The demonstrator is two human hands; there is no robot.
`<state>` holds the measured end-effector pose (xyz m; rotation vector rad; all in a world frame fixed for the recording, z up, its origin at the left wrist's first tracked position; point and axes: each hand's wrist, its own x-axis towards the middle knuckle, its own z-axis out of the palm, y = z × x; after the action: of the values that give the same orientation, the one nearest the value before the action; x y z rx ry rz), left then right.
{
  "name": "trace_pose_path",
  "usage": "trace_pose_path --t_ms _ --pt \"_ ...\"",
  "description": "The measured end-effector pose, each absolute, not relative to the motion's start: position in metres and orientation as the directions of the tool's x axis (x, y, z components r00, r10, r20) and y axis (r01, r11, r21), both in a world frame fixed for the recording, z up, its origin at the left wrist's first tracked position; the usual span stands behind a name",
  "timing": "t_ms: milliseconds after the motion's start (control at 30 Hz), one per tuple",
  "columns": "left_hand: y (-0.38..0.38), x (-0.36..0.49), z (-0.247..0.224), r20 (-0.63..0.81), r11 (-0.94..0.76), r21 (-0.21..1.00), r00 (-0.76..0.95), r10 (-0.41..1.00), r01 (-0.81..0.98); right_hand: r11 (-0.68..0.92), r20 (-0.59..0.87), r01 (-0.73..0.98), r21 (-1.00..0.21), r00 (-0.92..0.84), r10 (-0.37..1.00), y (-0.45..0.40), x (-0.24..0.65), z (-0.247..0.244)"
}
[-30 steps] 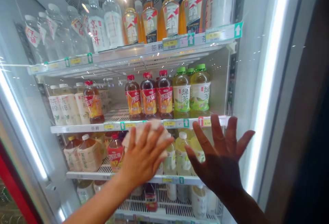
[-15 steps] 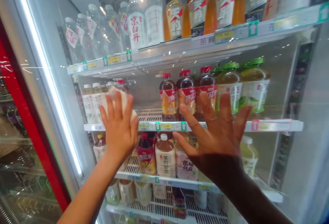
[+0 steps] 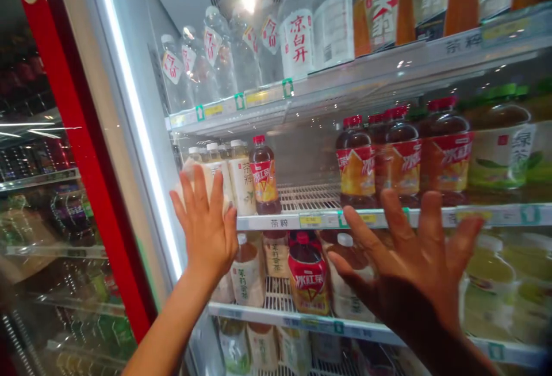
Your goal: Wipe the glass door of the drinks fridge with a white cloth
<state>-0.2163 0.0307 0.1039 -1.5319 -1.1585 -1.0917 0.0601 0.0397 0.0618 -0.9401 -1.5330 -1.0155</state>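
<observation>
Covering a white cloth [image 3: 190,165] partly, left hand [image 3: 207,229] opened flat, fingers slightly spread, not curled round it. Right hand [image 3: 407,258] well apart, splayed wide; nothing seen in it, palm side hidden. Red-capped bottle [image 3: 264,176] right of left fingertips, on a shelf [image 3: 290,222]. Light strip [image 3: 140,117] left of left hand. Green-capped bottle [image 3: 500,146] beyond right fingertips, blurred.

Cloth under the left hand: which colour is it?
The cloth looks whitish; the head view shows it.

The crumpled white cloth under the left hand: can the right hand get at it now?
Probably yes: the right hand looks empty, though the left hand covers much of the white cloth.
</observation>
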Motion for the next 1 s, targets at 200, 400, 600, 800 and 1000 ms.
trace_pose_path --t_ms 200,400,600,800,1000 --pt "0.02 -0.21 0.044 0.852 -0.276 -0.429 0.487 0.193 0.86 0.311 0.987 0.944 0.113 -0.142 0.071 0.039 0.059 0.061" --pt "0.041 -0.205 0.158 0.883 -0.194 -0.442 0.463 0.076 0.876 0.333 0.958 0.905 0.264 -0.287 0.019 0.047 0.07 0.102" --pt "0.05 -0.175 0.123 0.761 -0.168 -0.648 0.638 -0.112 0.743 0.292 0.911 0.866 0.407 -0.41 -0.054 0.046 0.096 0.109" --pt "0.052 -0.148 0.181 0.778 -0.195 -0.62 0.627 -0.032 0.76 0.261 0.846 0.809 0.526 -0.53 -0.062 0.05 0.121 0.148" --pt "0.049 -0.109 0.181 0.817 -0.141 -0.575 0.575 -0.043 0.806 0.255 0.799 0.766 0.59 -0.6 -0.045 0.049 0.16 0.157"
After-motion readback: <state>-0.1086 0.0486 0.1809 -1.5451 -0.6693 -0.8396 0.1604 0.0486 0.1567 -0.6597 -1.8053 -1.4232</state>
